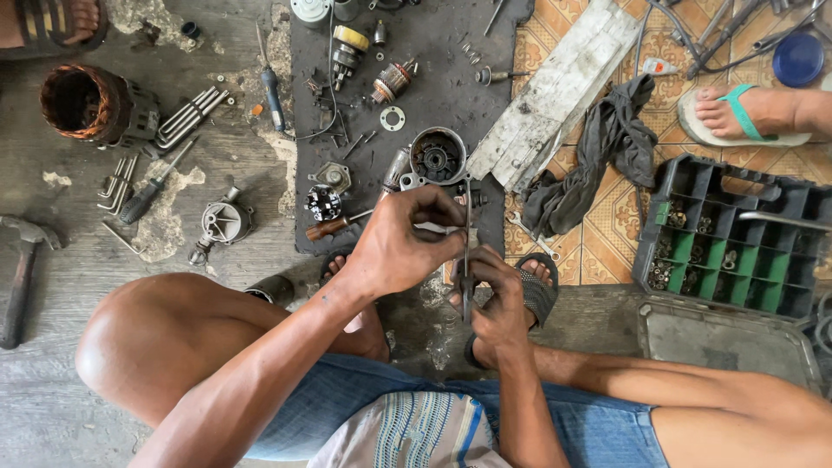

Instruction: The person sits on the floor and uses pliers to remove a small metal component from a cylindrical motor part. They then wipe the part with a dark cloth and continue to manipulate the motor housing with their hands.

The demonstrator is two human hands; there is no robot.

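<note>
Squatting over a dark mat (pixel 433 52) strewn with motor parts, the person worked beside a green-and-black parts organizer (pixel 728 238). The left hand (pixel 399 243) had its fingers clenched around a small pale part, while the right hand (pixel 498 303) gripped a thin metal rod (pixel 467 251), upright just below a round motor housing (pixel 438 156).

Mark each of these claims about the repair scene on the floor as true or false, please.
1. Both hands meet at a thin metal rod. True.
2. A hammer lies at the far left. True.
3. The grey rag covers the black mat. False: it lies on the patterned tiles beside the mat.
4. The compartment tray is red. False: black and green.
5. A blue-handled screwdriver lies by the mat's left edge. True.
</note>
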